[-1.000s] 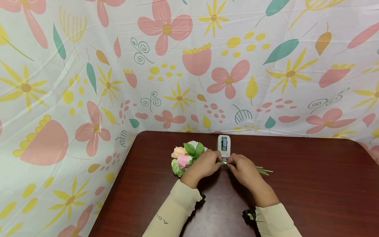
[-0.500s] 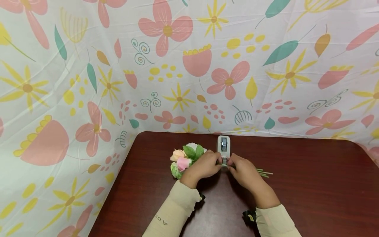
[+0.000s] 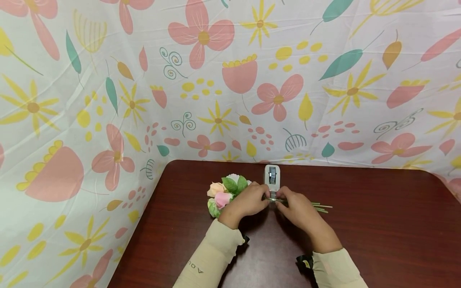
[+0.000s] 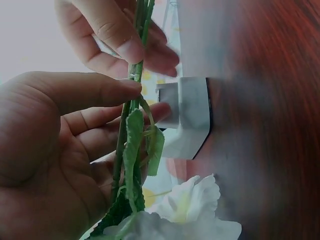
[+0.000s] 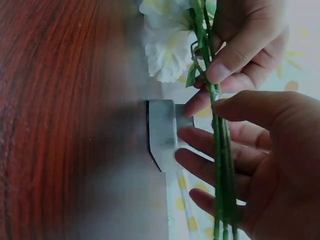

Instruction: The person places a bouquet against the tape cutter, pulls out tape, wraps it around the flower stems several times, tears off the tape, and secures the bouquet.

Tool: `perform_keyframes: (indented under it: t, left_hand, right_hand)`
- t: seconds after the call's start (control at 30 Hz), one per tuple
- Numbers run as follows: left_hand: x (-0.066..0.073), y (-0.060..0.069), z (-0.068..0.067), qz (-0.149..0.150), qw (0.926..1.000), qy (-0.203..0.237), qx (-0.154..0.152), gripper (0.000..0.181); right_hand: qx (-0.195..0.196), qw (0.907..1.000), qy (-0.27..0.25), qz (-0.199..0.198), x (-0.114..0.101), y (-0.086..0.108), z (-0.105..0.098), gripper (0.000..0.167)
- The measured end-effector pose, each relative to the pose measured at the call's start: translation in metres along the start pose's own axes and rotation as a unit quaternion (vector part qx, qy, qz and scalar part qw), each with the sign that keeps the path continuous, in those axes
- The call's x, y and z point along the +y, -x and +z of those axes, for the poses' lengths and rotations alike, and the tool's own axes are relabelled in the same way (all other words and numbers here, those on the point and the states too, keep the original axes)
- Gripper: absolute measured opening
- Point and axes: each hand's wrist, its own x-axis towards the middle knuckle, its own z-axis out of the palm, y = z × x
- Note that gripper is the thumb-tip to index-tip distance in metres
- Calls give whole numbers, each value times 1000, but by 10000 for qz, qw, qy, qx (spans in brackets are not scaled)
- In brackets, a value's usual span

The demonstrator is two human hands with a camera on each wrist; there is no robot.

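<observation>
A bunch of artificial flowers [image 3: 223, 199] in pink, peach, white and green lies crosswise, blooms to the left, with green stems [image 3: 320, 207] sticking out to the right. My left hand [image 3: 251, 200] pinches the stems just below the leaves, thumb on one side and fingers behind. Close beside it, my right hand [image 3: 297, 206] pinches the same stems between thumb and fingers. Between the two thumbs, a shiny band of clear tape [image 4: 134, 76] sits around the stems. Right behind the stems stands a white tape dispenser [image 3: 272, 178], its cutter end towards the hands.
The dark red-brown wooden table [image 3: 378, 224] spreads out to the right and in front. A white cloth [image 3: 317, 120] printed with flowers and leaves hangs along the back and left. Dark straps [image 3: 305, 264] sit at the wrists.
Both hands stay almost in place on the stems. The blooms have shifted slightly left and towards me since a second ago. Between the thumbs, the stems have moved a little.
</observation>
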Motion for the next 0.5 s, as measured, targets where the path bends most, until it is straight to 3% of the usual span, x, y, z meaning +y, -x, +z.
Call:
perform_keyframes:
  t: [0.3,0.5]
  left_hand:
    - [1,1,-4,138,9999,-56,3,5]
    - [2,0,-5,183,9997,-132,20,4]
  right_hand:
    - [-245,9994,-160,172,1,-1,2,15]
    - [-202,9995,-211,154,1,-2,3,9]
